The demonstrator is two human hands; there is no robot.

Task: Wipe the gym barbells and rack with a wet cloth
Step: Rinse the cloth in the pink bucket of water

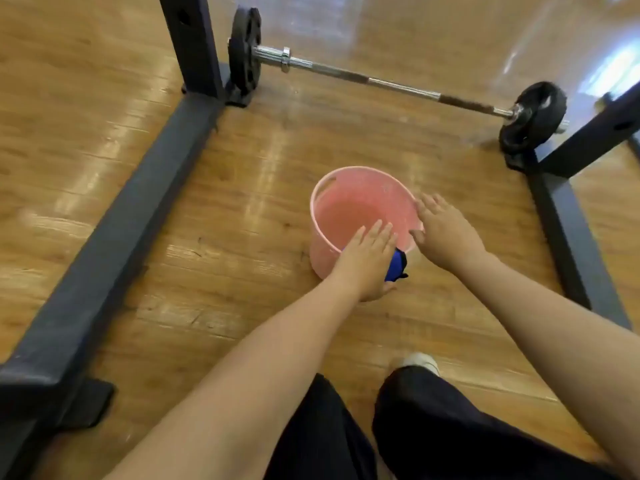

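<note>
A pink bucket (360,195) holding water stands on the wooden floor inside the rack. A blue cloth (397,266) hangs over its near rim. My left hand (367,261) lies on the cloth with straight fingers pointing over the water. My right hand (446,233) hovers at the bucket's right rim, fingers spread and straight, holding nothing. Beyond the bucket, the chrome barbell (381,81) lies across the floor with a black plate at each end. The dark rack (121,220) frames the area with base beams to the left and right.
The rack's left upright (194,43) rises at the barbell's left plate (244,53), and the right plate (535,116) sits against the right beam (571,237). My legs in dark trousers and a white shoe (420,362) are below the bucket.
</note>
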